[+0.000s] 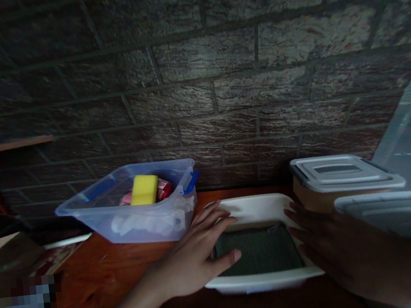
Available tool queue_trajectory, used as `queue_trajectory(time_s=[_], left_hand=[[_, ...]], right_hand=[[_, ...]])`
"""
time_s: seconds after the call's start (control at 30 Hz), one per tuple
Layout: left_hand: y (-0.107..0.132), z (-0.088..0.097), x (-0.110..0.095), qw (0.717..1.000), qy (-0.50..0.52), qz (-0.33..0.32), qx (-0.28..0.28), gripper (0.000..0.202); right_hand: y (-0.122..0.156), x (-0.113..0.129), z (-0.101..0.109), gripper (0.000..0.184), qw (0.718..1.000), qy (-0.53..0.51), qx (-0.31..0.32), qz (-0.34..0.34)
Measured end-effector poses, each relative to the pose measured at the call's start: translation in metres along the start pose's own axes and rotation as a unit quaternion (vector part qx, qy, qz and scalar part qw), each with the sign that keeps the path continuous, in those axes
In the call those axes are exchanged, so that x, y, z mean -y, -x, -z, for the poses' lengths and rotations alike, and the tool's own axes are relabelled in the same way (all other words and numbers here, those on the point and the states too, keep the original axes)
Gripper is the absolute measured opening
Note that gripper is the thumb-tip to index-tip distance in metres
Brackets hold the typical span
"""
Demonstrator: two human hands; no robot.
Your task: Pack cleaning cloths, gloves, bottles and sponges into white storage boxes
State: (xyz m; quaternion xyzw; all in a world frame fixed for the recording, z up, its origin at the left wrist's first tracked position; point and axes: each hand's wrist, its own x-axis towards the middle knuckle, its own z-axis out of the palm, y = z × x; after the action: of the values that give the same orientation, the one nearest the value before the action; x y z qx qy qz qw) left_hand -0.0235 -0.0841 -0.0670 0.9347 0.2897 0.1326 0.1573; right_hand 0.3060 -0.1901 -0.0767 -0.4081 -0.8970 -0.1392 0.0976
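White plastic tub (258, 206), long and low with a dark grey inside, sits in the middle of what I see, on a red-brown wooden table (104, 272). Both hands are on it.

My view shows the left hand (198, 257) lying on the left edge of the tub. Its fingers (217, 211) are stretched out flat along the rim toward the far corner. The thumb (233, 256) dips down inside the tub, over the grey part. The hand is spread out and loose. It is touching the tub, not squeezing it.

The right hand (328, 244) is on the right edge of the tub. It is in shadow and very dark. I can see fingertips touching the rim, but I cannot tell if the hand is gripping or only resting.

Left of the tub, a bit further back, stands a see-through plastic bin (79, 206) with blue handles (190, 180). It is near the tub but not touching it. Inside it I see a yellow sponge block (144, 189), a small red packet (164, 188) just beside the sponge, and something white and crumpled (142, 223) at the bottom.

Right of the tub, just behind the right hand, stands a tan box with a flat grey lid (339, 171). In front of that box, also right of the tub, is a pale grey lidded thing (391, 213). I cannot make out what it is.

Behind the tub rises a dark brick wall (197, 76).
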Motion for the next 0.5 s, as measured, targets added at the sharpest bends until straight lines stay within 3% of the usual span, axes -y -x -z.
queue_trajectory(time_s=[0.2,0.33,0.5], left_hand=[[-0.002,0.002,0.002,1.0,0.025,-0.016,-0.01,0.057],[-0.004,0.003,0.002,1.0,0.028,-0.008,-0.006,0.056],[-0.002,0.004,-0.003,1.0,0.02,-0.011,-0.009,0.055]], right_hand=[[-0.012,0.006,0.006,0.041,0.996,0.008,0.072,-0.051],[-0.01,0.005,0.007,0.041,0.994,0.012,0.098,-0.046],[-0.003,0.002,-0.005,0.045,0.997,0.048,0.049,-0.032]])
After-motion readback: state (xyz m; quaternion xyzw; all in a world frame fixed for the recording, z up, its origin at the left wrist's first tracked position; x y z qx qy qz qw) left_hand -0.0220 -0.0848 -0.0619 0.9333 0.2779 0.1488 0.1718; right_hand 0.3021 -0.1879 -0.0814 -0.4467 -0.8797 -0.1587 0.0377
